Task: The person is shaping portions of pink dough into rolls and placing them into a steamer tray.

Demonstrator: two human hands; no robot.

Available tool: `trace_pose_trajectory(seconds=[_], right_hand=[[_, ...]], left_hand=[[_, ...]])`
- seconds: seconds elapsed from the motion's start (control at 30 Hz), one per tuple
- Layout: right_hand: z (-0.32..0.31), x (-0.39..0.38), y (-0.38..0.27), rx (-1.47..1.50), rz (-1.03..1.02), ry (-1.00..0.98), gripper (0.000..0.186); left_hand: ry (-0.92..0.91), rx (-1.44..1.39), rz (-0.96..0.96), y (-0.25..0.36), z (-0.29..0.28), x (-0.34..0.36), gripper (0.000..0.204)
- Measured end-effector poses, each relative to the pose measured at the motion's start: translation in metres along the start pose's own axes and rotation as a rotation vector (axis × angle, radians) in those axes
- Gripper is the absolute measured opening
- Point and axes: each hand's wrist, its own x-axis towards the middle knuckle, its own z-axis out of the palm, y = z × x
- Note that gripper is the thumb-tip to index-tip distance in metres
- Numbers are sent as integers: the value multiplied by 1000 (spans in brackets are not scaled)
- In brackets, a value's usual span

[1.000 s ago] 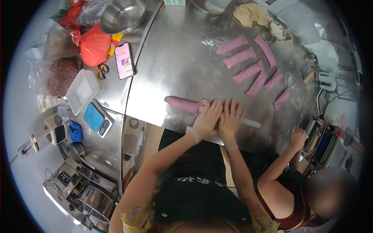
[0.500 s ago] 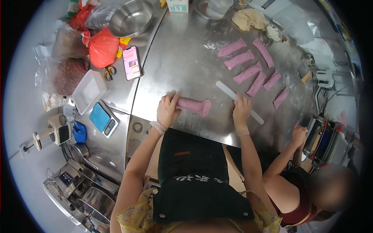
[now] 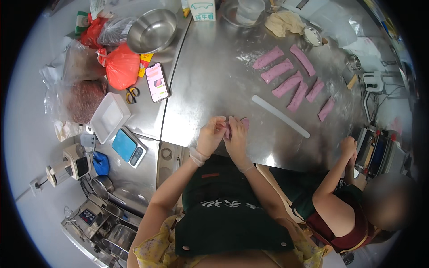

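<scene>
Close together near the front of the steel table, my left hand (image 3: 210,137) and my right hand (image 3: 237,140) are both closed on a piece of pink dough (image 3: 245,122). Most of that dough is hidden behind my fingers; one end shows past the right hand. To the right lies a smooth white rolling pin (image 3: 280,116), apart from both hands. Beyond it, several pink dough rolls (image 3: 277,71) rest on the floured surface, some with speckles. My wrists have clear glove cuffs.
A steel bowl (image 3: 152,31), phone (image 3: 157,82), scissors (image 3: 132,95), white tray (image 3: 110,117) and kitchen scale (image 3: 129,147) lie on the left. At the back are a carton (image 3: 202,10), pale dough (image 3: 284,23) and flour bowl (image 3: 313,35). A co-worker's hands (image 3: 348,147) work at far right.
My right hand has let go of the rolling pin and come left to the dough beside my left hand. The dough, flat on the table before, is now gathered between both hands.
</scene>
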Motion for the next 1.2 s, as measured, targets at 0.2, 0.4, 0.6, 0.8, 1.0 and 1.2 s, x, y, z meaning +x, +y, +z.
trace_pose_trajectory(seconds=[0.2,0.4,0.6,0.8,1.0,1.2], right_hand=[[-9,7,-2,-139,-59,-118,77],[-18,4,1,-128,67,-18,64],[-13,-31,-5,701,1005,175,35],[-33,-25,-20,435,771,162,39],[-29,-14,-33,221,356,71,50],[-15,-22,-3,1063,640,312,39]], left_hand=[[87,29,-245,-68,-20,4,32],[-144,313,-184,-54,-24,8,37],[50,-558,-300,-51,7,-16,46],[4,-526,-311,-25,10,-20,48],[19,-212,-31,-29,20,-29,42],[-97,-567,-253,-23,24,-24,37]])
